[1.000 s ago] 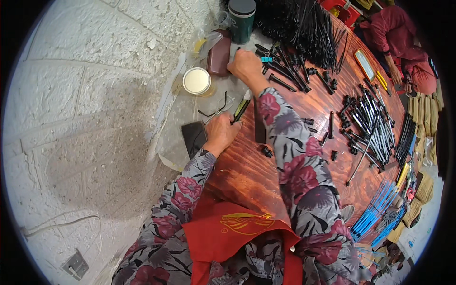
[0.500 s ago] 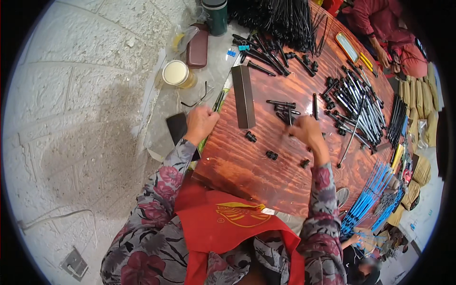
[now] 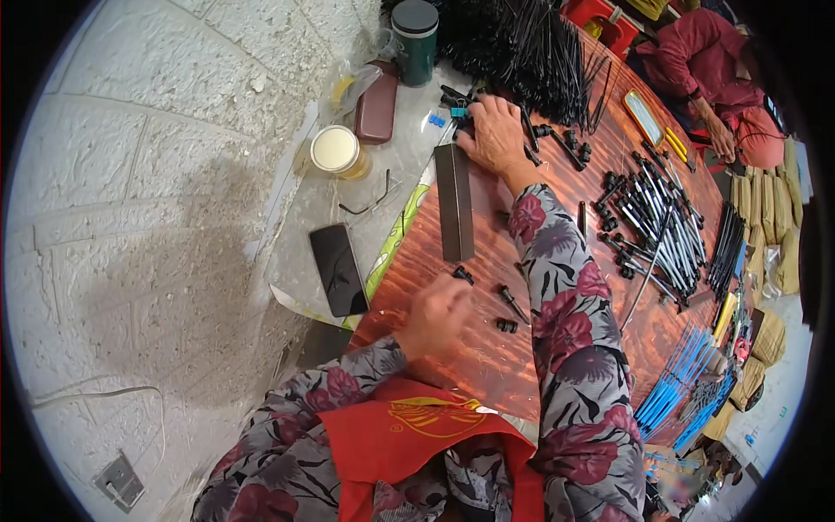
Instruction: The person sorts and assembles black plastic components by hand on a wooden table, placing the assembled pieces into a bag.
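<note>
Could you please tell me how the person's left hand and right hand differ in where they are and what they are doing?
The left hand lies close to the body with fingers curled by a small black part; the right hand is stretched far forward. The left hand is next to a few scattered pieces, the right hand rests spread at the edge of the big black heap. Both are over the reddish table, in flowered sleeves.

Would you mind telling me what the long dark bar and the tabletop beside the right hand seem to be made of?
The long dark bar looks like matte black plastic or coated metal: flat, dull, straight-edged; which one is unclear. The tabletop looks like glossy reddish wood or wood-pattern laminate, with wavy grain and sheen. The right hand rests at the bar's far end.
</note>
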A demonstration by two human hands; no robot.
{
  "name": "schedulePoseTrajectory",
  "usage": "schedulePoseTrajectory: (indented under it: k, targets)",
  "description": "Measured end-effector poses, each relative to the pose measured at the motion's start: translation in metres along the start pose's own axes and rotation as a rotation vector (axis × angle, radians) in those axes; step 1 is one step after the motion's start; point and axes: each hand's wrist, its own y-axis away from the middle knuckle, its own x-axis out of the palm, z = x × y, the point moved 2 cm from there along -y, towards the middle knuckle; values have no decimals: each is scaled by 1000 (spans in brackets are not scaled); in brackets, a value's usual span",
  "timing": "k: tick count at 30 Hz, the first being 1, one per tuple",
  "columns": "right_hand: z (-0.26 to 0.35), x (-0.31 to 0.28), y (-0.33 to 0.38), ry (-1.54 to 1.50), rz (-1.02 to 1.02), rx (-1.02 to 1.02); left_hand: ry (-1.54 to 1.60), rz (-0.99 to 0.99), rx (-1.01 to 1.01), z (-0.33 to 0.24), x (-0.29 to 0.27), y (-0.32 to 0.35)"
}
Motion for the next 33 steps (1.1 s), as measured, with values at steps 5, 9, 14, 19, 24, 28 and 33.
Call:
schedulePoseTrajectory:
  k: [5, 9, 14, 19, 24, 28, 33]
  targets:
    - [-1, 10, 21, -1, -21, 37, -101, -167, 33, 21, -39, -69]
    - [5, -4, 40, 43, -59, 115, -327, -346, 81, 45, -42, -154]
    - [4, -18, 62, 54, 5, 210, -514, -418, 71, 76, -38, -235]
    - [3, -54, 124, 53, 109, 314, -540, -343, -50, 69, -22, -254]
    - [2, -87, 141, 2, 193, 338, -504, -232, -24, 75, -23, -261]
    - [-5, -70, 71, -205, 122, 414, -363, -315, 9, 99, -39, -254]
    - [-18, 6, -33, -176, 184, 507, -404, -455, 23, 94, -58, -250]
